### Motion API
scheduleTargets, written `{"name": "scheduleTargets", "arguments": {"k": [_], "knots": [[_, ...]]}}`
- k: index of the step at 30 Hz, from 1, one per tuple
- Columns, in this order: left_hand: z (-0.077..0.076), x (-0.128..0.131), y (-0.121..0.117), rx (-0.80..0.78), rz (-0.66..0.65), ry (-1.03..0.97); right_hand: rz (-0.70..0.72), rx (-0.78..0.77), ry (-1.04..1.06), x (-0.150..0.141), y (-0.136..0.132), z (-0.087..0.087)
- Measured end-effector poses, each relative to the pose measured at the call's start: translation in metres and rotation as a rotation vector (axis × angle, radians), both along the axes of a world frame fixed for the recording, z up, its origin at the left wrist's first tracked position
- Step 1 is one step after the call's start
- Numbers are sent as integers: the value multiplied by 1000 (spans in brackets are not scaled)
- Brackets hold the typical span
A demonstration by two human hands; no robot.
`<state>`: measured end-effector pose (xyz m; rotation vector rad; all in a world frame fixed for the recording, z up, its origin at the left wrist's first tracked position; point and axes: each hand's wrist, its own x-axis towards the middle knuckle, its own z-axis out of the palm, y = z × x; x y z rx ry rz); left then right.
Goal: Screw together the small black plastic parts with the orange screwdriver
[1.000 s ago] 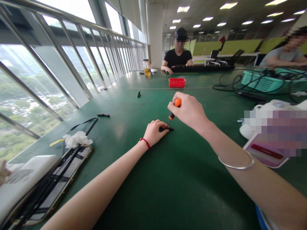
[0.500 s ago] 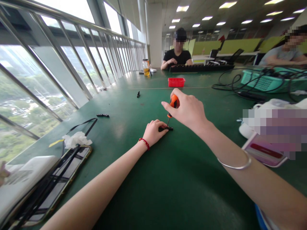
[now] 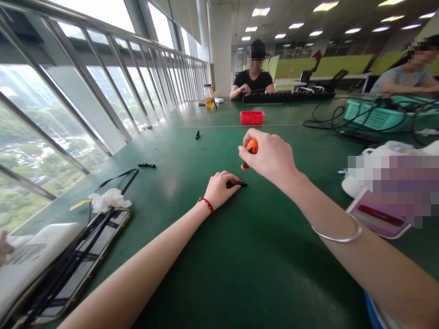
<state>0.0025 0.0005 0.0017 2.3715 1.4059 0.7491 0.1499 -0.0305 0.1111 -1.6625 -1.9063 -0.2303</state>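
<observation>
Left hand (image 3: 219,188) pinches black part (image 3: 243,184) — right hand (image 3: 273,154) curled round orange screwdriver (image 3: 253,146).

The left hand (image 3: 221,189) partly hides the black part (image 3: 243,184), and the right hand (image 3: 270,153) covers some of the screwdriver (image 3: 253,146).

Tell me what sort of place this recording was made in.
Probably an open-plan office: yellow-green partitions and black office chairs stand in the background, under rows of ceiling lights.
</observation>
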Motion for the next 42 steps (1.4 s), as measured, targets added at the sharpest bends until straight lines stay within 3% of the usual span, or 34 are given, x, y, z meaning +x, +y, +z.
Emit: {"name": "scheduleTargets", "arguments": {"k": [5,10,18,24,31,37,42], "knots": [[-1,0,0,0,-1,5,24,-20,70,0,-2,2],[1,0,-1,0,-1,-2,-23,-11,13,0,-1,2],[2,1,-2,-8,6,0,100,-108,131,4,-3,8],[3,1,-2,-18,7,-5,18,-57,61,2,-2,4],[2,1,-2,-11,10,-2,107,-84,170,4,1,3],[2,1,-1,-12,6,-7,30,-26,128,1,1,1],[1,1,-1,-11,2,-9,111,-35,167,2,2,0]]}}
